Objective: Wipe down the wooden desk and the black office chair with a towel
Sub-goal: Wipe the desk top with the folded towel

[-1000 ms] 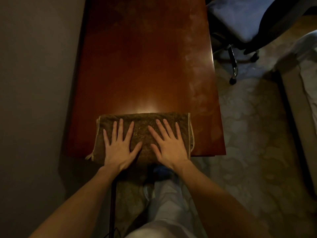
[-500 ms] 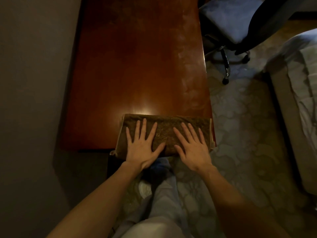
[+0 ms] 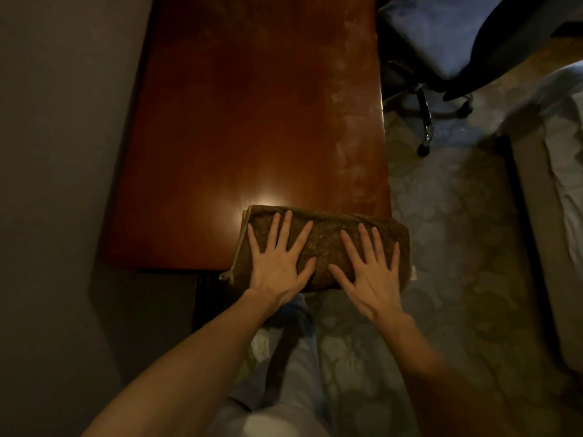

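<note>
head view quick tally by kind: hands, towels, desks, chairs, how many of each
hands: 2 (left hand, right hand, both flat on the towel)
towel: 1
wooden desk: 1
office chair: 1
total: 5

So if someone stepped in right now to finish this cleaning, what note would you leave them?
Hands: the left hand and the right hand lie flat side by side, fingers spread, pressing on the towel.
Towel: folded, on the near right corner of the desk, its right end hanging over the edge.
Done: desk wiping under way; pale smears show along its right strip.
Left: finish the desk, then the chair, which stands off to the desk's right with no hand on it.
</note>
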### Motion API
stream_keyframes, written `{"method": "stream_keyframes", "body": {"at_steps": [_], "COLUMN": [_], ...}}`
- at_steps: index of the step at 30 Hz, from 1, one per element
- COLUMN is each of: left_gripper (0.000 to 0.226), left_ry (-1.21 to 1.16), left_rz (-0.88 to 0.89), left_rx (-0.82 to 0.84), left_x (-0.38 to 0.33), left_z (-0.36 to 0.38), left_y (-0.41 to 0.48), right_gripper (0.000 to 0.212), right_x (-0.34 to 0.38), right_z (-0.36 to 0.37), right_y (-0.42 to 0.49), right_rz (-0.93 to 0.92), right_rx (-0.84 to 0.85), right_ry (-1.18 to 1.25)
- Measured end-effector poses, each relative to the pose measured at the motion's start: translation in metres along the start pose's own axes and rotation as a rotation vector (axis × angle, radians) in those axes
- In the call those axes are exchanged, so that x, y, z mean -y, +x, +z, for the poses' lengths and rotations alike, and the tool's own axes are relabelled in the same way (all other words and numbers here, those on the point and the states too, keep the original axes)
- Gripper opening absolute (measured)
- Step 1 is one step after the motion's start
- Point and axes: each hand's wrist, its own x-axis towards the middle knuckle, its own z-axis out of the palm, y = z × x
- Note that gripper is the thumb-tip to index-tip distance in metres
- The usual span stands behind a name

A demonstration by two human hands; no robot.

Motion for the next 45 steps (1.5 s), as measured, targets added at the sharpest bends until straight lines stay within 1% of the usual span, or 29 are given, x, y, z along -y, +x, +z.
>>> {"method": "stream_keyframes", "body": {"at_steps": [6, 17, 19, 22, 34, 42, 45], "left_gripper": [0.076, 0.075, 0.075, 0.075, 0.076, 0.075, 0.074], "left_ry": [0.012, 0.002, 0.001, 0.003, 0.027, 0.025, 0.018], "left_rz": [-0.005, 0.037, 0.036, 0.023, -0.001, -0.049, -0.075], "left_rx": [-0.001, -0.086, -0.098, -0.102, -0.121, -0.15, -0.148], "left_x": [0.003, 0.009, 0.012, 0.015, 0.026, 0.034, 0.037], "left_z": [-0.007, -0.015, -0.018, -0.023, -0.047, -0.062, -0.07], "left_y": [0.025, 0.073, 0.083, 0.103, 0.176, 0.224, 0.241], "right_gripper": [0.084, 0.08, 0.08, 0.079, 0.078, 0.079, 0.08], "right_x": [0.0, -0.006, -0.004, -0.006, -0.012, -0.02, -0.021], "right_z": [-0.008, -0.018, -0.021, -0.024, -0.043, -0.057, -0.064], "right_y": [0.025, 0.069, 0.079, 0.101, 0.186, 0.245, 0.27], "right_rz": [0.036, 0.061, 0.062, 0.05, 0.017, -0.077, -0.115], "right_rx": [0.056, 0.0, -0.032, -0.065, -0.089, -0.161, -0.154], "right_ry": [-0.002, 0.0, -0.007, -0.019, -0.039, -0.064, -0.083]}}
